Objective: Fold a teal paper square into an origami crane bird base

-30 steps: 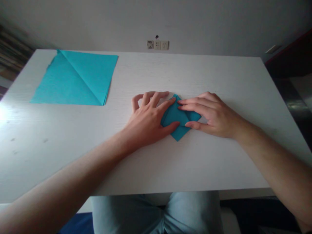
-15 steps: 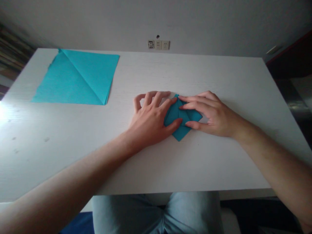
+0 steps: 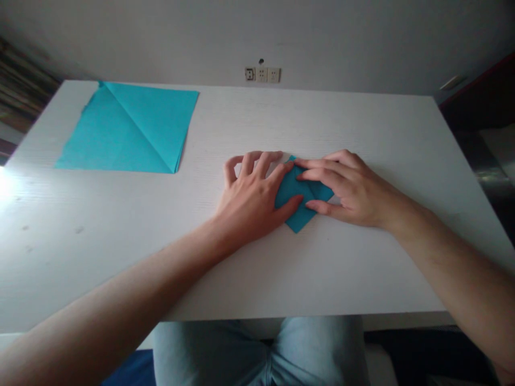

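Note:
A small folded piece of turquoise paper (image 3: 299, 215) lies on the table, with one corner towards me and its sides partly hidden by my hands. My left hand (image 3: 253, 193) rests over its left side, fingers spread, with thumb and index fingertips pressing on the paper. The other left fingers arch onto the tabletop. From the right, my right hand (image 3: 346, 187) has its fingers apart, the upper fingertips touching near the paper's top and the thumb on its lower right part. Neither hand is visibly wrapped round the paper.
A larger turquoise paper sheet (image 3: 129, 128) with a diagonal crease lies at the back left of the white table (image 3: 257, 279). Behind the table is a grey wall with sockets (image 3: 262, 74). The front edge of the table is close to my legs (image 3: 257, 351).
My left hand has shifted slightly right over the folded paper. The vertical centre line and flap edges seen before no longer show between the hands. My right hand has hardly moved.

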A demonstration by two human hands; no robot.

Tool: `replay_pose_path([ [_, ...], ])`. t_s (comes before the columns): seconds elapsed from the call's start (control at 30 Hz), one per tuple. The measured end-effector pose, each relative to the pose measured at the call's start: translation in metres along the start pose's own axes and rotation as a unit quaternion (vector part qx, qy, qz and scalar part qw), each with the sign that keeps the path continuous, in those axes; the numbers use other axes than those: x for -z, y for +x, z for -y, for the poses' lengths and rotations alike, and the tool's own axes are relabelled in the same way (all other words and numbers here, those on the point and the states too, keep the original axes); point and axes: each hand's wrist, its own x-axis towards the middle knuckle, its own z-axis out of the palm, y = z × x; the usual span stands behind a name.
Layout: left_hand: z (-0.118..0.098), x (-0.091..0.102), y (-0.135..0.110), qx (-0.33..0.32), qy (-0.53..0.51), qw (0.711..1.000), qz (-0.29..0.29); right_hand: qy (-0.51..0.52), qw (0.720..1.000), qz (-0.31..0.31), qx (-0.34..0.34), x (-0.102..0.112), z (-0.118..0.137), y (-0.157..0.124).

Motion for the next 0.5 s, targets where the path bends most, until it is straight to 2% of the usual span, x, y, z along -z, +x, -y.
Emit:
replay_pose_path([
  [0.5,0.0010,-0.0029,0.0007,-0.002,0.001,1.000,-0.017,0.041,0.999,-0.002,-0.021,-0.0030,-0.0067,-0.0004],
])
